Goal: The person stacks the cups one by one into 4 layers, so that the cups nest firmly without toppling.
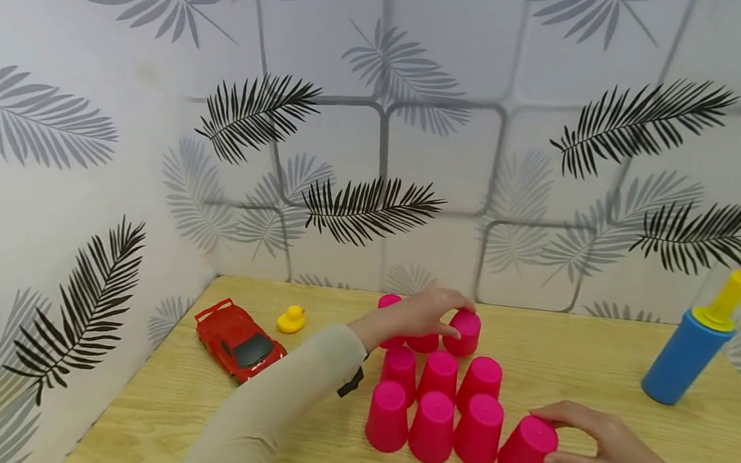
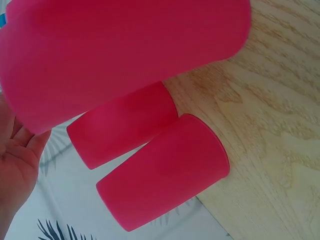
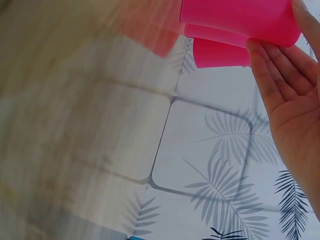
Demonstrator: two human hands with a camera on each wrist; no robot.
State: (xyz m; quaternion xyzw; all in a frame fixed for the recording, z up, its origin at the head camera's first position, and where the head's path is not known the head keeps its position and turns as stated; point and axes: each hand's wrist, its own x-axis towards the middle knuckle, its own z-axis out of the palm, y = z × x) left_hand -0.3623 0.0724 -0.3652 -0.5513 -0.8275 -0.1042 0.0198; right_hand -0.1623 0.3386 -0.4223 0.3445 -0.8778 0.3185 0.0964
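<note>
Pink cups stand upside down in rows on the wooden table. At the right end of the back row, my left hand (image 1: 428,313) grips a pink cup (image 1: 466,335) between thumb and fingers. My right hand (image 1: 609,447) holds another pink cup (image 1: 526,455) at the right end of the front row; that cup leans slightly. Beside it stands a front-row cup (image 1: 478,432), and behind that a middle-row cup (image 1: 480,383). The left forearm and hand partly hide the back row. A large cup (image 2: 120,55) covers the left hand's fingertips in the left wrist view.
A red toy car (image 1: 238,341) lies at the left, partly behind the left sleeve (image 1: 289,408). Near it sits a yellow rubber duck (image 1: 292,319). A blue and yellow hand pump (image 1: 687,355) stands at the right. Patterned wall covering (image 1: 443,157) rises behind the table (image 1: 585,353).
</note>
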